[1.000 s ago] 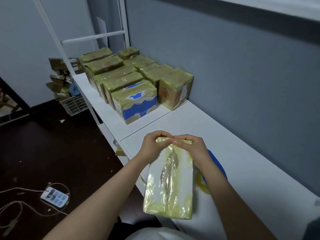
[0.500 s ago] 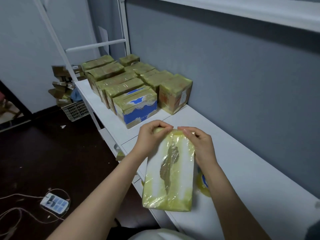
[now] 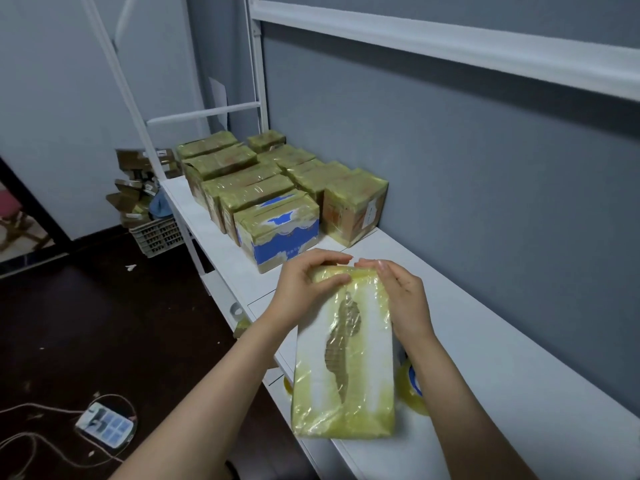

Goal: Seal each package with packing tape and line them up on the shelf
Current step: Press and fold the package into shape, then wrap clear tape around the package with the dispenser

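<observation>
as the wrapped package nears the row, both hands keep hold of its far end

while a power strip (image 3: 104, 424) lies on the dark floor at the left, a plastic crate (image 3: 157, 237) sits by the shelf's end. sealed packages (image 3: 242, 174) stand in two rows on the white shelf (image 3: 502, 341), a blue-and-white box (image 3: 280, 233) nearest. the left hand (image 3: 308, 289) grips the package (image 3: 346, 368) at its far end, thumb on the top face, fingers curled over the edge. a second ago its fingertips met the other hand's; now a small gap shows. the package lies over the shelf's front edge (resting or lifted, i cannot tell), its far end closer to the blue-and-white box than before. the right hand (image 3: 401, 299) holds the far right corner, fingers bent over it. a tape roll (image 3: 414, 389) lies just beside that wrist.
</observation>
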